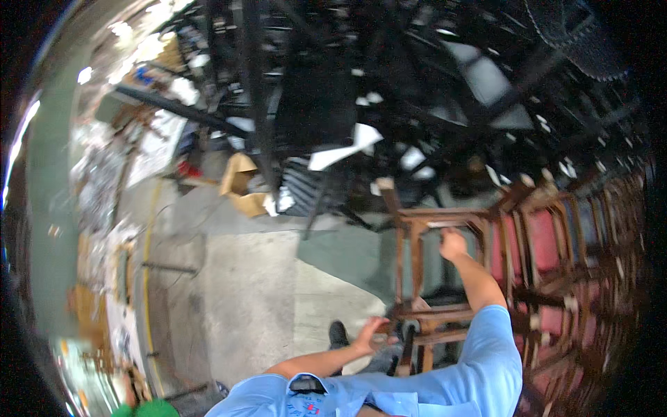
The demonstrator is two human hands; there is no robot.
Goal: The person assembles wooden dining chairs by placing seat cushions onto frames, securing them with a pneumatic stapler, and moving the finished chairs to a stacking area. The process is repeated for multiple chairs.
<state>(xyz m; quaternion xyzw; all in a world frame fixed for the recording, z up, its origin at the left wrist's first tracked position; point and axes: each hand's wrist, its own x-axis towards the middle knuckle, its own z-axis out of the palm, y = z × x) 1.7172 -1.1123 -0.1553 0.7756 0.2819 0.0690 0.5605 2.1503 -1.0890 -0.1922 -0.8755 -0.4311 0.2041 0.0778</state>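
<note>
In front of me on the right stands a brown wooden chair frame (417, 264) with an open seat. My right hand (453, 244) reaches into that opening, close to the far rail. Its fingers are closed, and a small pale strip shows by the fingertips; what they hold is too blurred to name. My left hand (368, 338) is beside the near left corner of the frame, fingers curved and apart, with nothing seen in it. Whether it touches the wood I cannot tell.
Dark stacked furniture frames (313, 90) fill the far side. More wooden chairs with red seats (543, 240) crowd the right. An opened cardboard box (243, 184) sits on the concrete floor (250, 278). A yellow line (147, 278) runs along the left. A green-clad person (149, 409) shows at lower left.
</note>
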